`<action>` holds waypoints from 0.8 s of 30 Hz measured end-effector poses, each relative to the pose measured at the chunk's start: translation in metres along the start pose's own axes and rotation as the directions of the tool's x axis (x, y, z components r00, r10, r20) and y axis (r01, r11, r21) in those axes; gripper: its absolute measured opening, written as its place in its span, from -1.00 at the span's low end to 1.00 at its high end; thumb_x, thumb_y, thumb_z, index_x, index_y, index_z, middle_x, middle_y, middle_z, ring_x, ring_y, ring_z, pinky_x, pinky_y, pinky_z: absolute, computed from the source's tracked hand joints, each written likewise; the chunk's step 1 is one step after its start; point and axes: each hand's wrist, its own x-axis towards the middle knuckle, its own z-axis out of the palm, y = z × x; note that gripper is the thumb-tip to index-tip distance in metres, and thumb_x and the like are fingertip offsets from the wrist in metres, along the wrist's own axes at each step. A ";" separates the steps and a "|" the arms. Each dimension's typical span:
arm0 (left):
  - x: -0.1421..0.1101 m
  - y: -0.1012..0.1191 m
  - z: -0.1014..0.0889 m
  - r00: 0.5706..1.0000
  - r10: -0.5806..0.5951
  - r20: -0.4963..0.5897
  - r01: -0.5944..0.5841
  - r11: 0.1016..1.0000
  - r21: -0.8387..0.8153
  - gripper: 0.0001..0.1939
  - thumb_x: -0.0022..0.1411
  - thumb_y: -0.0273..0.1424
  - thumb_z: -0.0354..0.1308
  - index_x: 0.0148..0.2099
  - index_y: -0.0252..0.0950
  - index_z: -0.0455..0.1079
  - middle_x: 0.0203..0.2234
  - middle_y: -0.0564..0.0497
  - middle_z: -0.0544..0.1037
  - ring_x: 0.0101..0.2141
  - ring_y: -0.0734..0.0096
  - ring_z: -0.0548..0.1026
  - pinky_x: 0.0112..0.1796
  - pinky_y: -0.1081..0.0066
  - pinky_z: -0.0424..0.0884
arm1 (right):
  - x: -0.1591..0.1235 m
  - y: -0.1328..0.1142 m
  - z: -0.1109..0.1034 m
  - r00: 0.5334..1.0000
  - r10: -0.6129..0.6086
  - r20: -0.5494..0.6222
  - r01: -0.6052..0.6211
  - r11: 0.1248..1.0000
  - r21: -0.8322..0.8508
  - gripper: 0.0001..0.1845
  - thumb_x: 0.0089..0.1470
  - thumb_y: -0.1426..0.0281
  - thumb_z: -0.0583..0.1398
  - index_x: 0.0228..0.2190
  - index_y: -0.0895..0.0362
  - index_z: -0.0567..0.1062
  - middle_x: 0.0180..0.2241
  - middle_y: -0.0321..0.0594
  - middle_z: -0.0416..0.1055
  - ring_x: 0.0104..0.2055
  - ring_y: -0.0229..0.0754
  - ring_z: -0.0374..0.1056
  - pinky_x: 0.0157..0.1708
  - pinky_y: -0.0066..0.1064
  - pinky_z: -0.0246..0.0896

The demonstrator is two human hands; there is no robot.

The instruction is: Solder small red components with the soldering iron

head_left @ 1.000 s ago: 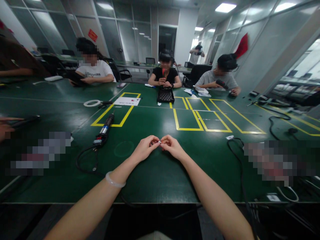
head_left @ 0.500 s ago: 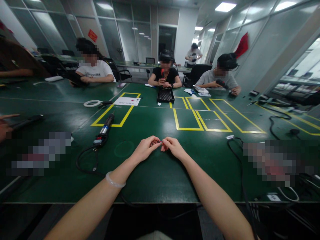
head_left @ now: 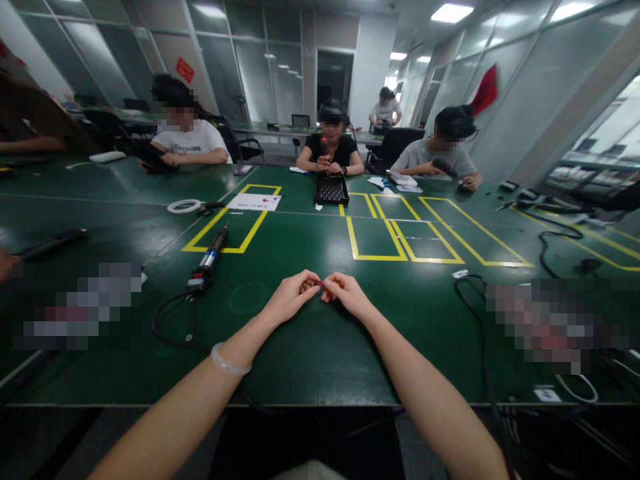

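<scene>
My left hand (head_left: 291, 295) and my right hand (head_left: 346, 293) meet fingertip to fingertip just above the green table (head_left: 320, 353). Both are closed in a pinch on a tiny reddish part (head_left: 321, 283) held between them; it is too small to name. A pale bangle (head_left: 229, 361) circles my left wrist. An electric screwdriver (head_left: 209, 260) with a black cable lies on the table to the left of my left hand.
Yellow tape rectangles (head_left: 400, 233) mark the table's middle. A black tray (head_left: 331, 190) sits far ahead, a white tape roll (head_left: 183, 207) and a paper sheet (head_left: 254, 202) to its left. A black cable (head_left: 480, 333) runs at the right. Several people sit around the table.
The small part showed white between my fingertips a second ago and now looks reddish. My hands have stayed in place. A person's hand at the left edge has drawn back.
</scene>
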 end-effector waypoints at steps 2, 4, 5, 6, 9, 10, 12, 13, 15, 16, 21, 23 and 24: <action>0.000 0.000 0.000 1.000 0.004 0.005 -0.004 1.000 0.000 -0.78 0.22 -0.30 0.06 -0.14 -0.28 0.36 -0.35 0.02 0.51 -0.40 0.46 0.44 -0.36 0.48 0.33 | 0.000 0.001 0.001 1.000 0.003 -0.012 -0.003 0.999 0.042 -0.65 0.03 0.13 0.21 -0.38 0.18 0.39 -0.52 -0.26 0.45 -0.51 -0.30 0.35 -0.47 -0.47 0.22; 0.000 -0.001 0.000 1.000 0.003 0.008 -0.003 1.000 0.001 -0.79 0.20 -0.32 0.07 -0.13 -0.28 0.36 -0.35 0.03 0.50 -0.40 0.47 0.44 -0.37 0.49 0.33 | 0.000 0.002 0.001 1.000 -0.004 -0.024 0.005 0.998 0.065 -0.66 -0.02 0.17 0.25 -0.34 0.18 0.39 -0.48 -0.26 0.45 -0.48 -0.30 0.36 -0.46 -0.46 0.24; 0.000 -0.001 0.000 1.000 0.001 0.006 -0.001 1.000 0.002 -0.78 0.19 -0.32 0.08 -0.12 -0.28 0.35 -0.35 0.03 0.50 -0.41 0.47 0.43 -0.37 0.49 0.33 | 0.001 0.003 0.001 1.000 -0.011 -0.029 0.013 0.997 0.071 -0.67 -0.03 0.19 0.27 -0.33 0.17 0.38 -0.46 -0.27 0.44 -0.48 -0.30 0.36 -0.45 -0.46 0.25; 0.000 -0.002 0.000 1.000 0.001 0.001 -0.001 1.000 0.004 -0.77 0.19 -0.31 0.09 -0.12 -0.27 0.35 -0.34 0.03 0.50 -0.41 0.47 0.43 -0.38 0.49 0.33 | 0.001 0.004 0.001 0.999 -0.021 -0.032 0.023 0.997 0.074 -0.67 -0.05 0.20 0.28 -0.32 0.17 0.38 -0.45 -0.27 0.43 -0.47 -0.30 0.36 -0.44 -0.45 0.25; 0.000 -0.003 0.000 1.000 0.004 -0.009 -0.004 1.000 0.008 -0.78 0.19 -0.30 0.08 -0.13 -0.27 0.35 -0.31 0.02 0.50 -0.39 0.47 0.43 -0.37 0.48 0.34 | 0.002 0.005 0.001 0.998 -0.059 -0.036 0.062 0.996 0.071 -0.69 -0.07 0.26 0.30 -0.31 0.15 0.38 -0.40 -0.28 0.41 -0.46 -0.31 0.33 -0.42 -0.45 0.26; 0.000 -0.003 0.000 1.000 0.007 -0.008 -0.007 1.000 0.010 -0.79 0.20 -0.30 0.08 -0.14 -0.27 0.35 -0.31 0.02 0.50 -0.38 0.46 0.44 -0.36 0.48 0.34 | 0.001 0.005 0.001 0.997 -0.071 -0.035 0.073 0.995 0.063 -0.70 -0.07 0.28 0.30 -0.30 0.14 0.38 -0.39 -0.27 0.40 -0.45 -0.32 0.32 -0.41 -0.45 0.26; 0.001 -0.003 0.000 1.000 0.009 -0.002 -0.009 1.000 0.014 -0.80 0.21 -0.31 0.06 -0.14 -0.27 0.35 -0.30 0.01 0.50 -0.36 0.45 0.45 -0.35 0.47 0.35 | 0.001 0.004 0.002 0.996 -0.086 -0.034 0.087 0.996 0.028 -0.71 -0.07 0.30 0.29 -0.29 0.14 0.39 -0.36 -0.26 0.40 -0.45 -0.32 0.29 -0.41 -0.46 0.25; 0.001 -0.004 0.000 1.000 0.008 0.003 -0.008 1.000 0.018 -0.80 0.22 -0.31 0.05 -0.14 -0.27 0.35 -0.30 0.01 0.50 -0.36 0.44 0.45 -0.34 0.46 0.35 | 0.000 0.003 0.002 0.995 -0.091 -0.037 0.091 0.996 0.005 -0.71 -0.07 0.30 0.28 -0.29 0.13 0.39 -0.35 -0.25 0.40 -0.45 -0.32 0.28 -0.41 -0.46 0.24; 0.001 -0.005 -0.001 1.000 0.006 0.008 -0.006 1.000 0.027 -0.81 0.22 -0.31 0.05 -0.14 -0.26 0.34 -0.30 0.00 0.50 -0.35 0.43 0.45 -0.33 0.45 0.35 | -0.001 0.001 0.002 0.994 -0.102 -0.042 0.100 0.994 -0.042 -0.72 -0.06 0.29 0.27 -0.29 0.13 0.40 -0.34 -0.25 0.40 -0.45 -0.32 0.25 -0.43 -0.46 0.21; 0.001 -0.006 0.000 1.000 0.006 0.008 -0.006 1.000 0.030 -0.81 0.22 -0.32 0.05 -0.14 -0.26 0.33 -0.29 0.00 0.50 -0.35 0.43 0.46 -0.33 0.45 0.35 | -0.001 -0.001 0.002 0.993 -0.108 -0.039 0.106 0.992 -0.062 -0.73 -0.06 0.29 0.26 -0.29 0.13 0.40 -0.35 -0.26 0.39 -0.46 -0.32 0.24 -0.43 -0.46 0.19; 0.001 -0.010 0.001 1.000 0.003 0.012 -0.004 1.000 0.031 -0.80 0.21 -0.33 0.05 -0.11 -0.26 0.32 -0.29 0.00 0.50 -0.34 0.42 0.47 -0.33 0.45 0.35 | -0.002 -0.005 0.003 0.991 -0.134 -0.025 0.130 0.984 -0.123 -0.75 -0.05 0.31 0.25 -0.29 0.14 0.41 -0.43 -0.31 0.35 -0.48 -0.33 0.20 -0.46 -0.47 0.12; 0.000 -0.009 0.001 1.000 -0.008 0.022 0.007 1.000 0.021 -0.79 0.22 -0.32 0.05 -0.11 -0.27 0.32 -0.28 -0.02 0.51 -0.33 0.41 0.47 -0.33 0.45 0.35 | -0.002 -0.004 0.002 0.990 -0.140 -0.030 0.135 0.982 -0.136 -0.75 -0.04 0.31 0.25 -0.29 0.14 0.42 -0.43 -0.31 0.35 -0.48 -0.33 0.20 -0.45 -0.47 0.13; 0.000 -0.008 0.001 1.000 -0.011 0.026 0.011 1.000 0.016 -0.79 0.23 -0.31 0.04 -0.11 -0.28 0.32 -0.28 -0.02 0.51 -0.33 0.41 0.48 -0.33 0.45 0.35 | -0.001 -0.004 0.002 0.989 -0.141 -0.038 0.135 0.982 -0.135 -0.75 -0.03 0.31 0.25 -0.29 0.14 0.42 -0.43 -0.31 0.36 -0.47 -0.33 0.22 -0.44 -0.47 0.14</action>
